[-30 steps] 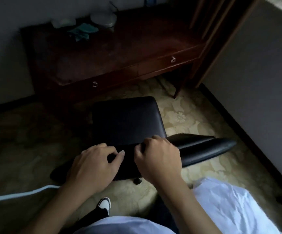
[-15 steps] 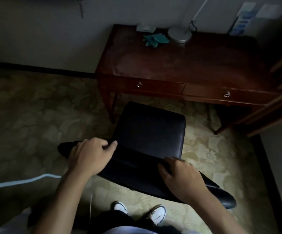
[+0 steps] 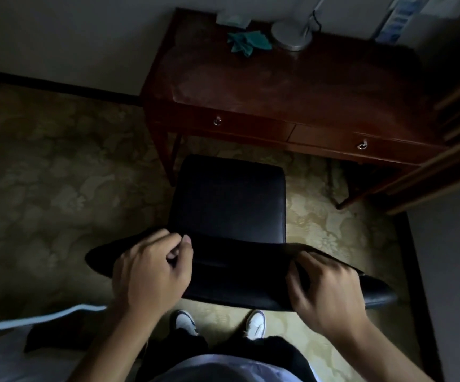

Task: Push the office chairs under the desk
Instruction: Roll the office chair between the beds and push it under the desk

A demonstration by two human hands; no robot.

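A black padded chair (image 3: 230, 197) stands on the carpet just in front of a dark red wooden desk (image 3: 292, 86) with two drawers. The seat's front edge sits close to the desk's front, left of centre. Its curved backrest (image 3: 237, 274) runs across the lower middle of the view. My left hand (image 3: 151, 274) grips the backrest's top edge on the left. On the right end of that edge my right hand (image 3: 328, 290) is closed. My two white shoes show below the backrest.
On the desk lie a teal cloth (image 3: 246, 42), a round lamp base (image 3: 292, 35) and a small pale object at the back. A wall rises at the right (image 3: 454, 257), wooden slats stand beside the desk, and a white bed edge (image 3: 11, 351) lies at lower left.
The chair has turned square to the desk and drawn nearer to it. My hands have spread apart along the backrest, and my view has swung to face the desk.
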